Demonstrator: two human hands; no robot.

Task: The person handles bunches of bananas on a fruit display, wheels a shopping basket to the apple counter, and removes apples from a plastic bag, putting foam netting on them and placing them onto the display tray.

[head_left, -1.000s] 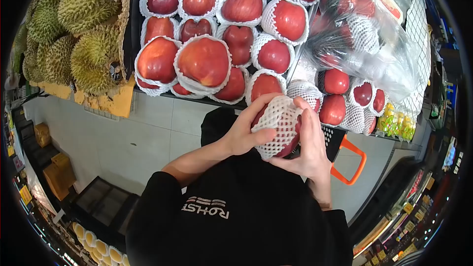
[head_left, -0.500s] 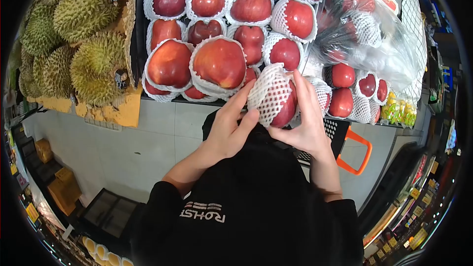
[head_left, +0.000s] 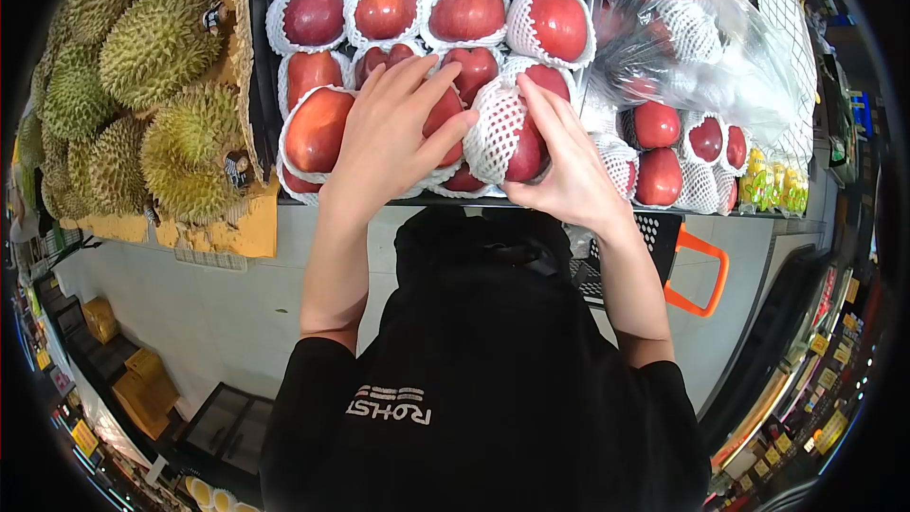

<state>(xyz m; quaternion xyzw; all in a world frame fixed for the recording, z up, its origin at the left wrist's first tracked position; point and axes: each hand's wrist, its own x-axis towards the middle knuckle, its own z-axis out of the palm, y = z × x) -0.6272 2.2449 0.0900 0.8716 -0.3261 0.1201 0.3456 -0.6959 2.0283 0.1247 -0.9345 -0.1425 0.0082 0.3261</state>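
A red apple in a white foam net [head_left: 507, 133] is at the front edge of the apple display, with my right hand [head_left: 569, 156] gripping its right side. Over the front row, my left hand [head_left: 393, 133] rests with spread fingers on another large apple [head_left: 443, 123], which it mostly covers. Just left of that hand sits an orange-red apple [head_left: 316, 130] in its foam net, on top of lower ones. Rows of netted red apples [head_left: 386, 6] fill the black tray behind both hands.
Durians [head_left: 161, 47] lie in a cardboard-lined bin at the left. Clear plastic bags [head_left: 701, 57] cover apples at the right, beside small yellow packets [head_left: 773, 182]. An orange handle [head_left: 701, 275] sticks out below the right end of the display.
My left hand has left the netted apple and moved up and left onto a front-row apple. My right hand has carried the netted apple slightly up and left over the display.
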